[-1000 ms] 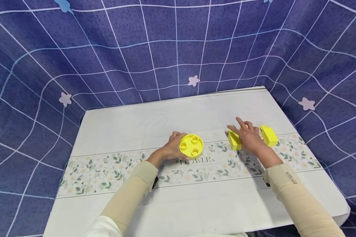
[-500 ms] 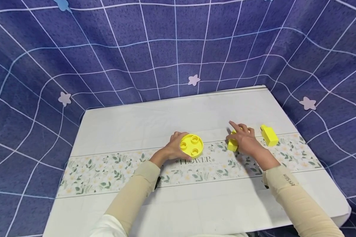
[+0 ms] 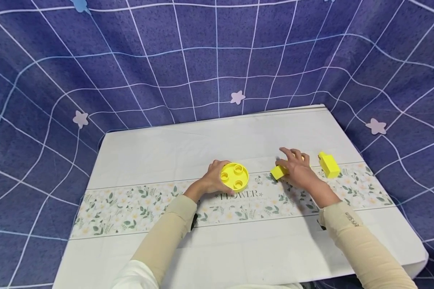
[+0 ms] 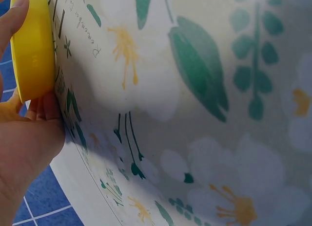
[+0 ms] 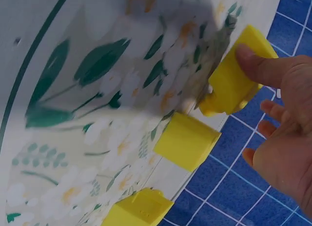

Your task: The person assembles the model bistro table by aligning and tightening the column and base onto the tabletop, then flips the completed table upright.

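Note:
My left hand [image 3: 212, 179] grips a round yellow toy brick [image 3: 240, 172] by its left side, thumb on the near edge. Three hollow round studs face up from it in the head view. In the left wrist view the round brick [image 4: 34, 50] shows its smooth side wall close to the cloth. My right hand [image 3: 299, 170] holds a yellow toy brick [image 3: 278, 173], mostly hidden under the hand in the head view. The right wrist view shows the thumb pressed on this tilted brick [image 5: 233, 75], with studs on its lower side; the fingertips behind it are hidden.
A second yellow brick [image 5: 187, 141] stands close to the right hand in the right wrist view. Farther right lies another yellow brick [image 3: 330, 165], studs toward the back. The white tablecloth [image 3: 202, 257] has a floral band; a blue gridded curtain [image 3: 202, 60] surrounds the back and sides.
My right hand has closed on the brick and turned it, so its end now points left toward the round brick. The left hand and round brick have barely moved.

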Demonstrator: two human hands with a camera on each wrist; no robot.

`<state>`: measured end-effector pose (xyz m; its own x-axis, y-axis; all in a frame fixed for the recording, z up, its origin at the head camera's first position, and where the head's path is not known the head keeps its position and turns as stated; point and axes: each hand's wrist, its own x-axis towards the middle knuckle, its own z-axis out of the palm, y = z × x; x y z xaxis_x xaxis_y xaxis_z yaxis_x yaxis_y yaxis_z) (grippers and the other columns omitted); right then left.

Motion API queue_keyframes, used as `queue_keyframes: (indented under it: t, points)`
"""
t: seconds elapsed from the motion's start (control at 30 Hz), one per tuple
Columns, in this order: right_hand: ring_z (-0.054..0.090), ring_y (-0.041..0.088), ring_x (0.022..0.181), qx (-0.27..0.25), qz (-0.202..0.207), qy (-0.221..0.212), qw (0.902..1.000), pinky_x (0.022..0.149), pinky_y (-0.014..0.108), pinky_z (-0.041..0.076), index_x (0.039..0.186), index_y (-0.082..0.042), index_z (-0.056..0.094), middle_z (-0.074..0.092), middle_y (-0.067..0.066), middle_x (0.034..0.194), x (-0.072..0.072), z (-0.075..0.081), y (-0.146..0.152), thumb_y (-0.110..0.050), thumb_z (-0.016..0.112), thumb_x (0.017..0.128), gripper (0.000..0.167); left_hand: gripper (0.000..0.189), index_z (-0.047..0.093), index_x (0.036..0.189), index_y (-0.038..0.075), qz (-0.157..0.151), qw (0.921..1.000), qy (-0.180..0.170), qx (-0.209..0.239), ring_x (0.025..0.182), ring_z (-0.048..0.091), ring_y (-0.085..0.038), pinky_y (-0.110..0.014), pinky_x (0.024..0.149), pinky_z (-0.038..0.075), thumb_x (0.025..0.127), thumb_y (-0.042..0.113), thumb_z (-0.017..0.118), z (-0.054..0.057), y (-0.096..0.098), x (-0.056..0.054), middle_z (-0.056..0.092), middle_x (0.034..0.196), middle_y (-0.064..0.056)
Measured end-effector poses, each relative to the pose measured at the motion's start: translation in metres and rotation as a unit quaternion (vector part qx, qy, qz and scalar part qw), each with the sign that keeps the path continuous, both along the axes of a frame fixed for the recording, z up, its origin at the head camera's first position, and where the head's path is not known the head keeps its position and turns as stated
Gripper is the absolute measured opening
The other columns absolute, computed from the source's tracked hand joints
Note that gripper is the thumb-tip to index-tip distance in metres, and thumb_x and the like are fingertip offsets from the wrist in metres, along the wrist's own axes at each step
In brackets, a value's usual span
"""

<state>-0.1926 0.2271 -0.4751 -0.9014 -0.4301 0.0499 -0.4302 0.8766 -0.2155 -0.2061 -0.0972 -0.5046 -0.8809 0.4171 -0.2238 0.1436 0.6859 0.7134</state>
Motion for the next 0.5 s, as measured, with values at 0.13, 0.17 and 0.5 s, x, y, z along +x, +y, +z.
queue_keyframes:
  t: [0.13, 0.17, 0.5]
  points:
    - [0.024, 0.042, 0.129, -0.067, 0.001, 0.01, 0.9977, 0.095, 0.061, 0.02, 0.118, -0.013, 0.065, 0.027, 0.016, 0.15, 0.0, 0.002, -0.007, -0.011, 0.081, 0.077, 0.045, 0.113, 0.033, 0.148, 0.024, 0.003, 1.0, -0.001, -0.003, 0.119, 0.032, -0.019, -0.041, 0.105, 0.032, 0.054, 0.037, 0.094, -0.001, 0.0, 0.0, 0.036, 0.134, -0.001]
    - [0.024, 0.042, 0.128, -0.088, 0.003, 0.013, 0.9961, 0.094, 0.061, 0.021, 0.119, -0.012, 0.064, 0.028, 0.017, 0.15, 0.0, 0.002, -0.008, -0.012, 0.081, 0.077, 0.044, 0.112, 0.033, 0.148, 0.025, 0.004, 1.0, -0.001, -0.003, 0.119, 0.032, -0.018, -0.041, 0.105, 0.032, 0.054, 0.037, 0.093, -0.002, 0.0, 0.0, 0.036, 0.134, 0.0]
    - [0.024, 0.038, 0.124, -0.338, -0.023, -0.02, 0.9408, 0.095, 0.059, 0.022, 0.12, -0.007, 0.063, 0.038, 0.018, 0.141, 0.001, 0.007, -0.035, -0.01, 0.08, 0.079, 0.045, 0.111, 0.034, 0.147, 0.028, 0.006, 1.0, 0.0, -0.004, 0.119, 0.032, -0.018, -0.041, 0.105, 0.032, 0.054, 0.038, 0.093, -0.003, 0.0, -0.001, 0.036, 0.134, 0.001]
